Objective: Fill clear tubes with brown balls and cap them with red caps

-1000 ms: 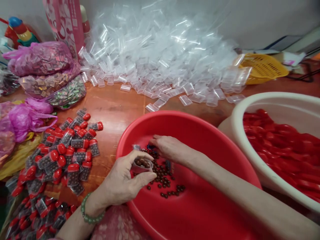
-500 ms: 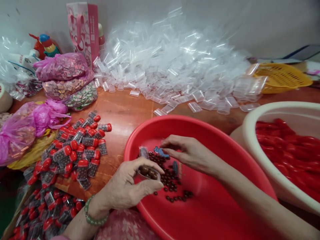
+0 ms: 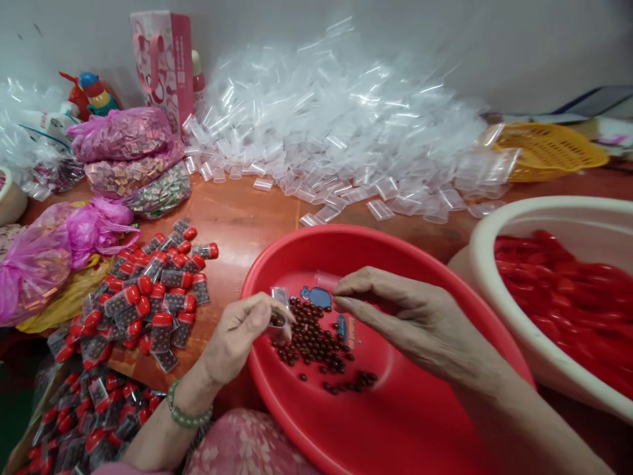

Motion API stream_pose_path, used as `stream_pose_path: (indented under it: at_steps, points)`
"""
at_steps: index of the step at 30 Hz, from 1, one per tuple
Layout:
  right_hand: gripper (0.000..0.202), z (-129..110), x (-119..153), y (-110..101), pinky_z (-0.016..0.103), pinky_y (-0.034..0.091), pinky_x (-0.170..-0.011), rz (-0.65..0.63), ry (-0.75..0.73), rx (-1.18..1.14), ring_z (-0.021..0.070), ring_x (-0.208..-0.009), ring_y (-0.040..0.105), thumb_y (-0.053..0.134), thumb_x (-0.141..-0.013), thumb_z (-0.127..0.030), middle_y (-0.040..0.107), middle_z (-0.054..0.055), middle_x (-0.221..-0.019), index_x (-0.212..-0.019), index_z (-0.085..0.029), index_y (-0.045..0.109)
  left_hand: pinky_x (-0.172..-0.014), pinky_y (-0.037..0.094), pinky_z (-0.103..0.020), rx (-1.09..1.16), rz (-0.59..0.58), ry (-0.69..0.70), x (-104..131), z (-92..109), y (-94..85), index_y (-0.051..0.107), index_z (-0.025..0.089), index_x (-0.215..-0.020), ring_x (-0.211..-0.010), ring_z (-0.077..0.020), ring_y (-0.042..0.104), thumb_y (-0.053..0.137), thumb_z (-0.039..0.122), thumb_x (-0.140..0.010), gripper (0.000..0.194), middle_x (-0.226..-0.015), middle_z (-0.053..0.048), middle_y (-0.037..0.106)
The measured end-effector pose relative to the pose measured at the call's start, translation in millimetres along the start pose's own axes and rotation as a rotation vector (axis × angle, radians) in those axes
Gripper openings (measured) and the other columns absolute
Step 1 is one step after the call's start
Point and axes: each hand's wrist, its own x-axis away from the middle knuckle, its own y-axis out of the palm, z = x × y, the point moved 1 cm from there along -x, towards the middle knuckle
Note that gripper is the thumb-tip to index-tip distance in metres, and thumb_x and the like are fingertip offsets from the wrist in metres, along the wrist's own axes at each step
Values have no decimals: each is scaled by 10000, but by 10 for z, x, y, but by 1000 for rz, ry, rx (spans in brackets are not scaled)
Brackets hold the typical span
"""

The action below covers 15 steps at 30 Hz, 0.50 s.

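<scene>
My left hand (image 3: pixel 242 340), with a green bead bracelet (image 3: pixel 182 406) at the wrist, is closed around a small clear plastic tube (image 3: pixel 278 320) at the basin's left rim. Dark balls show in the tube's mouth. Another clear tube (image 3: pixel 280 295) lies just behind it, by the wall of the red basin (image 3: pixel 420 409). Over the basin, my right hand (image 3: pixel 410 316) has its thumb and fingers slightly apart, with nothing visible between them. A faint clear piece (image 3: pixel 324 280) is near those fingertips. Shiny brown balls (image 3: pixel 316 336) lie on the basin's floor.
Red-capped filled tubes (image 3: pixel 153 297) lie heaped at left, more (image 3: pixel 93 422) below. Clear tubes (image 3: pixel 336 125) pile along the wall. A cream tub (image 3: pixel 487 231) of red caps (image 3: pixel 564 284) stands right; a yellow basket (image 3: pixel 554 148) is behind it. Pink bags (image 3: pixel 128 135) sit at left.
My left hand has drawn back left with the tube and turned it, so the balls inside show less. My right hand has moved slightly right and nearer to me.
</scene>
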Motion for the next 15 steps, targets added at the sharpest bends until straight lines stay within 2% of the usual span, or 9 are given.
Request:
stream_pose_path:
  at_steps: [3,7,9,12,13,15]
  points:
    - [156,219,3,69,297,492,-681,-106,63,80,166,-732,607,531,-889,-300,649,42,-792,-851,-202,646,-687,452,-269,11,81,-14,-21,2,-26,668,122,-849,-689,-142,559,506,434,-914,358,-732,-55,610]
    - [166,383,0,257,283,484,-715,-489,130,295,160,-775,615,487,-878,-171,665,49,-863,-858,-188,651,-728,448,-261,-6,69,-28,-41,35,-54,673,130,-909,-728,-138,559,544,431,-903,328,-766,-53,626]
    - [109,405,-51,342,279,467,-731,-601,142,379,167,-801,614,551,-848,-161,668,56,-905,-850,-186,657,-738,451,-261,22,61,-33,-42,36,-77,672,133,-948,-747,-140,566,503,506,-913,411,-790,-58,630]
    - [126,435,-213,455,299,437,-727,-565,194,472,202,-824,609,562,-878,-240,662,101,-928,-933,-157,638,-775,461,-278,97,62,-36,-43,25,-110,663,138,-989,-781,-150,575,395,607,-920,545,-819,-64,628]
    - [172,450,-276,500,308,427,-720,-537,216,510,216,-832,608,533,-901,-269,656,124,-940,-971,-138,620,-793,461,-284,105,46,-39,-45,23,-118,655,141,-1015,-799,-153,574,406,609,-915,539,-839,-64,625]
    - [218,479,-388,606,312,412,-697,-505,243,568,234,-838,608,510,-914,-299,644,157,-967,-999,-114,590,-824,455,-289,82,-1,-60,-48,22,-130,624,153,-1082,-845,-154,566,546,540,-879,444,-890,-57,614]
